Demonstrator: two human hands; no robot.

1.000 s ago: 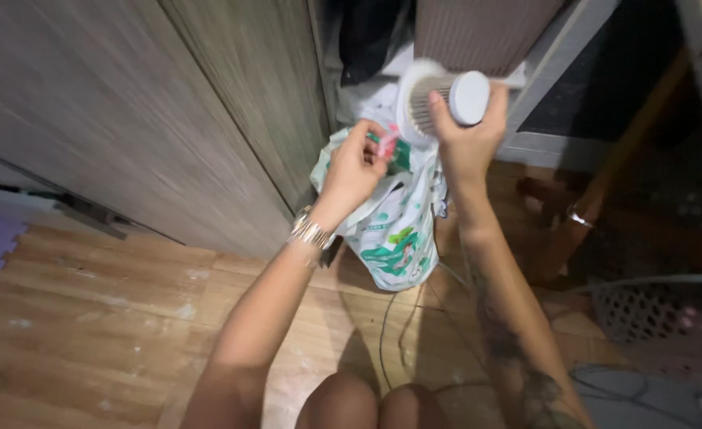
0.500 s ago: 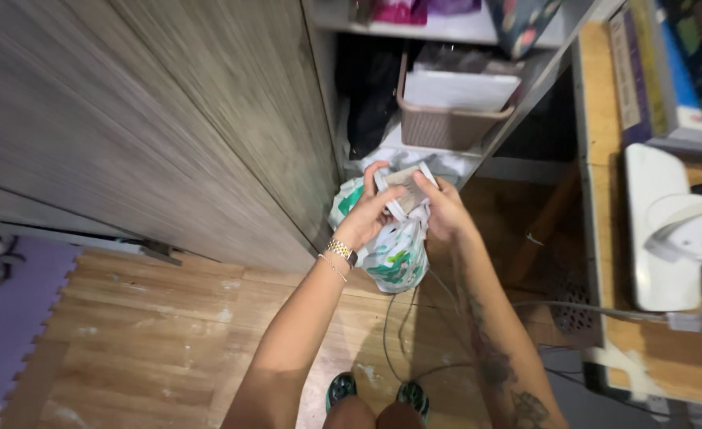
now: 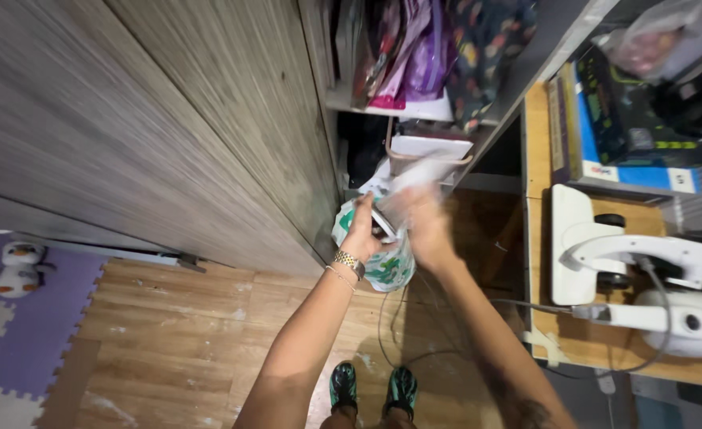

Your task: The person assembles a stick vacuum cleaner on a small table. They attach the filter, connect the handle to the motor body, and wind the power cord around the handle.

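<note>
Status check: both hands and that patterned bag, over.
Left hand grips the patterned bag at its top. Right hand blurred at the bag's mouth, grip unclear. Cable trails on the floor beneath.

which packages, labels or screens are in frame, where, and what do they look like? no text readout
Patterned bag: centre, held at its top by the left hand and the blurred right hand; white with green print.
Blue box: right, lying flat on the wooden shelf; flat, blue and black, white strip on its edge.
Foil pouches: top centre, standing in the cupboard; pink and purple.
No screens in view.
</note>
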